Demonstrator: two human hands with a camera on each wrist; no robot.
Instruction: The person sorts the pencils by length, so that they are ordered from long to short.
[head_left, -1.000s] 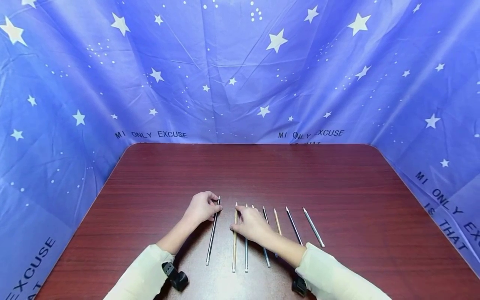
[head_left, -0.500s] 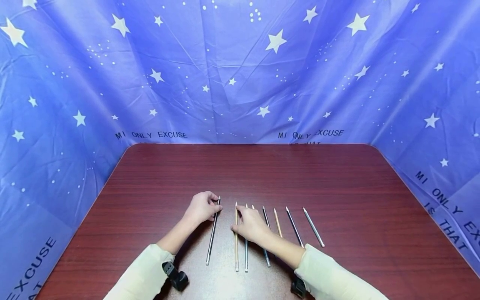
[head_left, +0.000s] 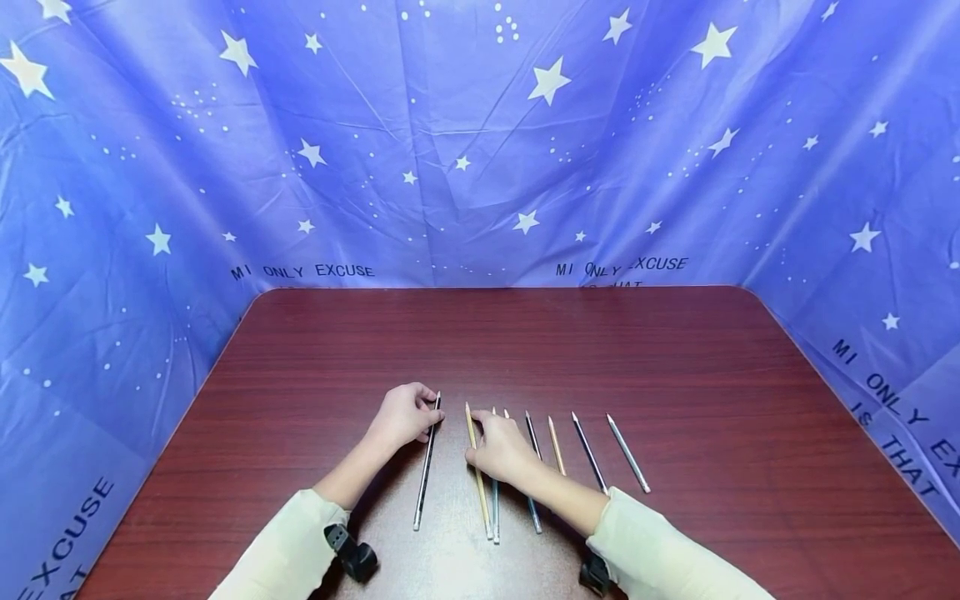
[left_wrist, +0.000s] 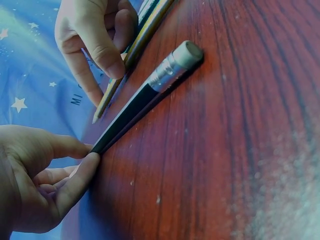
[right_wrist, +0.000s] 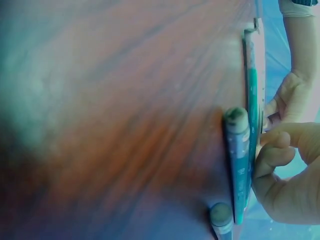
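Note:
My left hand [head_left: 403,417] pinches a black pencil [head_left: 424,487] near its sharpened tip. In the left wrist view this pencil's white eraser [left_wrist: 190,54] and silver band point toward the camera. To the right, my right hand [head_left: 501,450] holds a yellow pencil [head_left: 478,492] near its tip, between thumb and fingers. It lies slanted, its eraser end close beside that of a blue-green pencil [head_left: 496,508]. The right hand and forearm cover the middle of that pencil and parts of others. In the right wrist view the right hand's fingers [right_wrist: 275,155] are beside several pencils.
Farther right lie a dark pencil [head_left: 533,433], a tan pencil [head_left: 556,443], another dark pencil [head_left: 588,450] and a grey-green pencil [head_left: 628,452], spaced in a row on the reddish-brown table [head_left: 480,342]. A blue star-patterned cloth [head_left: 450,100] hangs around the table's back and sides.
The yellow pencil has turned in my right hand: its eraser end has swung right toward the blue-green pencil, and its tip has shifted slightly left. My left hand and the black pencil stay put.

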